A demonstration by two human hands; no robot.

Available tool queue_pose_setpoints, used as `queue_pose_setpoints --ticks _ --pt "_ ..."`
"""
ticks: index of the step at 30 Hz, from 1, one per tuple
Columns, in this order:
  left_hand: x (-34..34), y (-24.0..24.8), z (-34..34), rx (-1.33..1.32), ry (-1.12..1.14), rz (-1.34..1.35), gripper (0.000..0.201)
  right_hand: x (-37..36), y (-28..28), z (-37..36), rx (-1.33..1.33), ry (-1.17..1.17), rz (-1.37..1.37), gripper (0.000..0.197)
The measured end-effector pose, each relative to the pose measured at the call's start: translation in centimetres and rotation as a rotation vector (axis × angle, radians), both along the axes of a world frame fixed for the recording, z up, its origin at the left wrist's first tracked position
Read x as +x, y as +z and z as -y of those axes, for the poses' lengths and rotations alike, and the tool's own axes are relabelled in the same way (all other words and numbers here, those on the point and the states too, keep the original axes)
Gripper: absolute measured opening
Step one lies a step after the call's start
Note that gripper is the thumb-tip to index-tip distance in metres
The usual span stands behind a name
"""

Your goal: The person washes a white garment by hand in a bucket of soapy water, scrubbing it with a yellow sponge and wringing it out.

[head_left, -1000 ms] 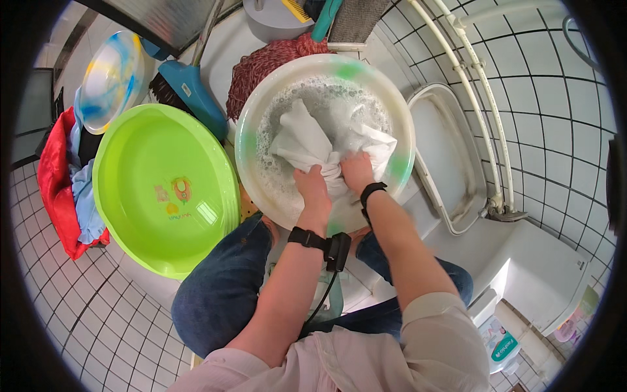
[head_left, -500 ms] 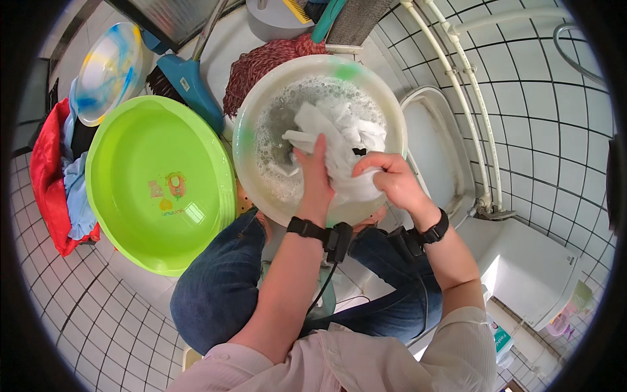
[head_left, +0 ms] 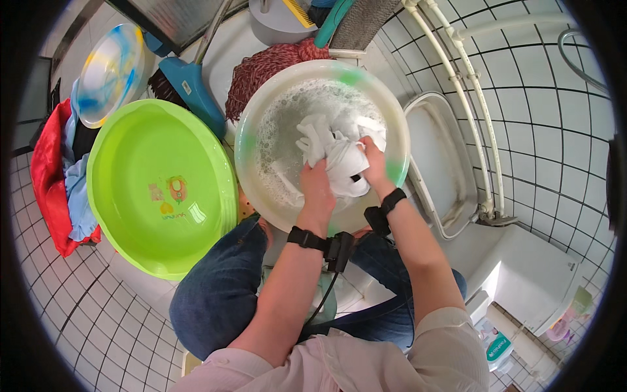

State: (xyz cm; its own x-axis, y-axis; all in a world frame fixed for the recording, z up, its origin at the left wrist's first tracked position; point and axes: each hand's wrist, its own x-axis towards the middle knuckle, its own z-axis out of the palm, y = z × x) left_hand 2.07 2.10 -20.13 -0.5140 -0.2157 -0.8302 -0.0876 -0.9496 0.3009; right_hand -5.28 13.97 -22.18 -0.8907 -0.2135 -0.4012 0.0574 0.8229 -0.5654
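In the head view, the left hand [head_left: 318,187] grips the near left part of a bunched white cloth [head_left: 346,160], thumb and fingers closed on the fabric. The right hand [head_left: 375,163] grasps the cloth's right side, its fingers partly hidden by the folds. The cloth, with small black patches on it, is gathered between both hands inside a round whitish washbasin [head_left: 247,170] with green patches on its rim, amid foamy water [head_left: 277,127]. Each wrist wears a black strap with a small black box.

Just left of the washbasin stands a lime-green basin [head_left: 124,150] with a cartoon print on its bottom. Beyond it lie red fabric [head_left: 47,183] and light-blue fabric [head_left: 78,199], near a white basin with blue and yellow swirls [head_left: 108,75]. A blue dustpan [head_left: 194,98] and a dark-red mop head [head_left: 264,72] lie behind the washbasin; white pipes [head_left: 480,117] run along the tiled wall at right.
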Motion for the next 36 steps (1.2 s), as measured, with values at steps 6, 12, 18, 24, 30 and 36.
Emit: queue_pose_setpoints --ticks 6,12,18,24,30,36 --pt "0.9 -1.9 -0.6 -0.065 -0.101 -0.028 0.046 0.8 -5.6 -2.0 -0.284 -0.285 -0.015 0.036" --pt "2.2 -3.7 -0.3 -0.190 -0.141 0.203 0.054 4.3 -5.7 0.4 0.228 0.699 -0.203 0.058" --pt "2.5 -4.3 -0.2 -0.240 -0.288 0.360 0.047 2.7 -9.7 1.5 0.495 0.627 -0.157 0.025" --pt "2.1 -4.0 -1.6 -0.239 -0.238 0.180 0.054 -0.2 -5.5 -0.6 -0.231 -0.260 0.428 0.021" --pt "-0.3 -0.8 1.1 -0.192 -0.007 0.029 0.080 1.2 10.7 -1.3 -1.033 -0.583 0.974 0.028" --pt "1.6 -2.1 0.2 0.083 -0.221 -0.031 0.057 1.3 11.8 -1.8 -0.877 -0.452 0.892 0.030"
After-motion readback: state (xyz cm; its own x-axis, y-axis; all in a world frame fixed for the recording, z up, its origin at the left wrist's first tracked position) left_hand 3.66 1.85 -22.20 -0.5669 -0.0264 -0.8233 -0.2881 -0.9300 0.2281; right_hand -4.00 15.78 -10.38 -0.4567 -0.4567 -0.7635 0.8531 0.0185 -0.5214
